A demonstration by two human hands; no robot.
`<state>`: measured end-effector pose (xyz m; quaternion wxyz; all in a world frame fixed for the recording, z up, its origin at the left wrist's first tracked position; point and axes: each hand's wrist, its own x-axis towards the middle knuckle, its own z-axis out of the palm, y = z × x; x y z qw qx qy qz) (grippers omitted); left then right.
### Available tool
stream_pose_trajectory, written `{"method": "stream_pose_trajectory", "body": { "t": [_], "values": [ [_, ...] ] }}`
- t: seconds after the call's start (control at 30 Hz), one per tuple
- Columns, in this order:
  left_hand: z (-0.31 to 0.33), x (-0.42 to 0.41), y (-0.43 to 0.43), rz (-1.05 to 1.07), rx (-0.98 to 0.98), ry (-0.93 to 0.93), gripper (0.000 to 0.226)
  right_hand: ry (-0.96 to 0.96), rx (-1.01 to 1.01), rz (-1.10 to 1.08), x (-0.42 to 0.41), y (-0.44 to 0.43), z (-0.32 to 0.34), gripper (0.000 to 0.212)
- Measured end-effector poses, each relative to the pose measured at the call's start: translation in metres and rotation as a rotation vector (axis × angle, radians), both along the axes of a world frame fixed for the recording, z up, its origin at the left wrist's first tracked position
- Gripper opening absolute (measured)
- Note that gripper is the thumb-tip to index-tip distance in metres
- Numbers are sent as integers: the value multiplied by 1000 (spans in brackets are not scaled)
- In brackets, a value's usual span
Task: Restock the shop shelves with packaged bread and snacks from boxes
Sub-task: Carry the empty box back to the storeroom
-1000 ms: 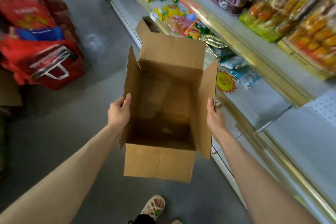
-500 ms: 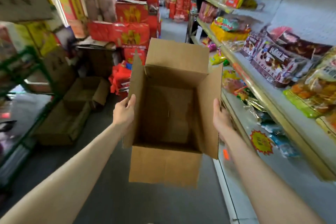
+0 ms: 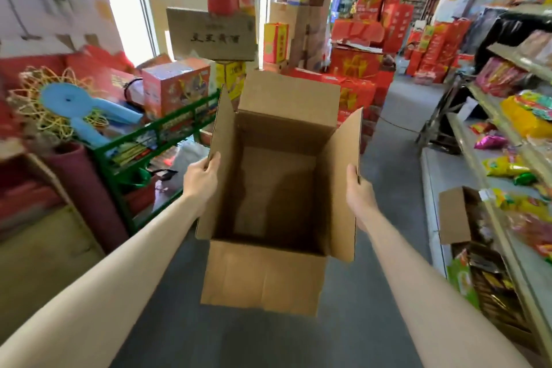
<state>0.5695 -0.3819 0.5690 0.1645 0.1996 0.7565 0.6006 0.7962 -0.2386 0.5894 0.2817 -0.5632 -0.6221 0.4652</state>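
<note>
Cardboard box [image 3: 277, 188] swung from shelving [image 3: 448, 173] toward aisle. Empty; L hand [image 3: 201, 178] and R hand [image 3: 358, 191] each gripped a side flap. Filled carton [image 3: 455, 215] right of R hand remained.

Cardboard box [image 3: 277, 158], frame centre: plain brown, unprinted, inside shaded darker. Floor [image 3: 358, 337], lower frame: flat grey. Rack [image 3: 115, 188], left of centre: green bars. Foam piece [image 3: 62, 98], far left: light blue, against a yellow wire tangle [image 3: 56, 125]. Roll [image 3: 83, 188], lower left: maroon. Stacked cartons [image 3: 355, 61], upper centre and right: red with yellow-gold print. Snack packets [image 3: 525, 119], right edge: yellow, green, pink, mixed print.
</note>
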Motion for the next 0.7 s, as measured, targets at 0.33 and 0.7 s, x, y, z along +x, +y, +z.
{"method": "stream_pose_trajectory", "body": {
  "t": [0.33, 0.7],
  "values": [
    [-33, -199, -33, 104, -34, -5, 44, 57, -29, 130, -218, 9, -48, 58],
    [-108, -345, 12, 105, -159, -75, 43, -59, -180, 145, -373, 55, -135, 59]
  ]
}}
